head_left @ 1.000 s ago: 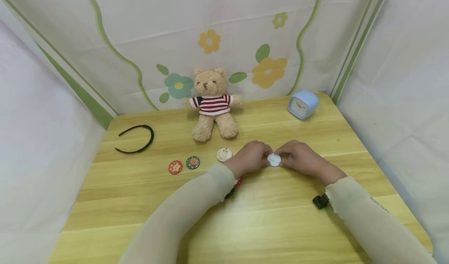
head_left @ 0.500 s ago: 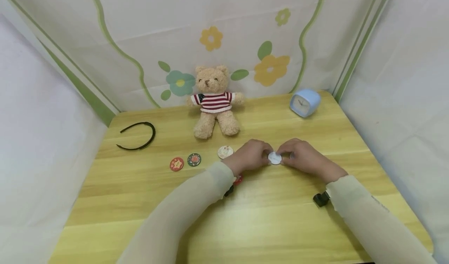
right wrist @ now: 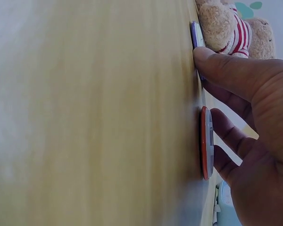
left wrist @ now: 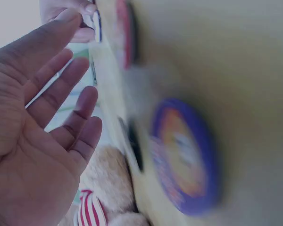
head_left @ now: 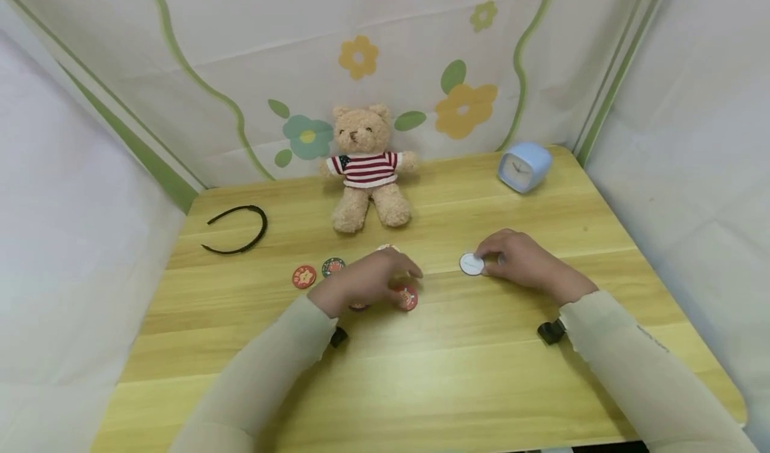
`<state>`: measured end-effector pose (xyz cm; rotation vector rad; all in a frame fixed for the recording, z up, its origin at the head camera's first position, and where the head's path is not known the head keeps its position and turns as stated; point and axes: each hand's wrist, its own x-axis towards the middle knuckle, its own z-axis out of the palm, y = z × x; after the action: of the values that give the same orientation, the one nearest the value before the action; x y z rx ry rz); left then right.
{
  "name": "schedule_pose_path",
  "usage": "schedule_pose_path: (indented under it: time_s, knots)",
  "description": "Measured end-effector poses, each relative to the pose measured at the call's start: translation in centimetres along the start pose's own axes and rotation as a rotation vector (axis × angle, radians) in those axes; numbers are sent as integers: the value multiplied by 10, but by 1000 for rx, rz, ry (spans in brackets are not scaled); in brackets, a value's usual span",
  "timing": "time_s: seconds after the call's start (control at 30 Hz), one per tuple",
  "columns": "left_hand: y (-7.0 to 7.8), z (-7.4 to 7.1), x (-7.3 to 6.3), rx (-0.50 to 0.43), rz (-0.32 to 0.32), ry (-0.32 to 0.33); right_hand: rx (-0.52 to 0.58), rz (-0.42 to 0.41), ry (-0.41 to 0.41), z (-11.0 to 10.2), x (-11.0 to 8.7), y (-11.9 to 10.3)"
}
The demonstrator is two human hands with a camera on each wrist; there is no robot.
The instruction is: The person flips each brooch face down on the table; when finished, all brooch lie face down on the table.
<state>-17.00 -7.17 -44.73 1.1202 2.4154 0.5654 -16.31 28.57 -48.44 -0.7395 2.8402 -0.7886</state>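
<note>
My right hand [head_left: 526, 262] rests at the right of the table, its thumb and a finger pinching a white round badge [head_left: 472, 264] with a dark rim. In the right wrist view, a red-edged badge [right wrist: 206, 143] with a grey back lies against its other fingers. My left hand [head_left: 369, 282] hovers, fingers loosely spread and holding nothing, over the badges at mid-table. Near its thumb is a red badge [head_left: 409, 298]; a purple-rimmed badge [left wrist: 186, 157] lies below its palm. A pale badge [head_left: 388, 247] is mostly hidden behind the left hand.
A red badge [head_left: 303, 276] and a dark green badge [head_left: 333, 267] lie left of the left hand. At the back sits a teddy bear [head_left: 363, 166] in a striped shirt. A black headband [head_left: 261, 229] lies far left; a blue clock [head_left: 525, 167] stands back right.
My left hand has let go of the white badge and moved left over the other badges, uncovering the red one. The right hand stays at the white badge.
</note>
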Motion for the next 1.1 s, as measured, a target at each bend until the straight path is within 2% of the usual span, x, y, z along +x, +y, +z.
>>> schedule_pose_path:
  time_s: [0.17, 0.37, 0.5, 0.8, 1.1]
  knots:
    - [-5, 6, -14, 103, 80, 25, 2, 14, 2, -3, -2, -1]
    - [-6, 12, -12, 93, 53, 80, 31, 13, 15, 1, -4, 3]
    - [-7, 16, -1, 98, 15, 95, 32, 30, 13, 1, -5, 4]
    - [-2, 17, 36, 80, -65, 148, 48, 52, -2, -1, -3, 3]
    - [0, 16, 51, 37, -114, 169, 84, 18, -31, 4, 10, -20]
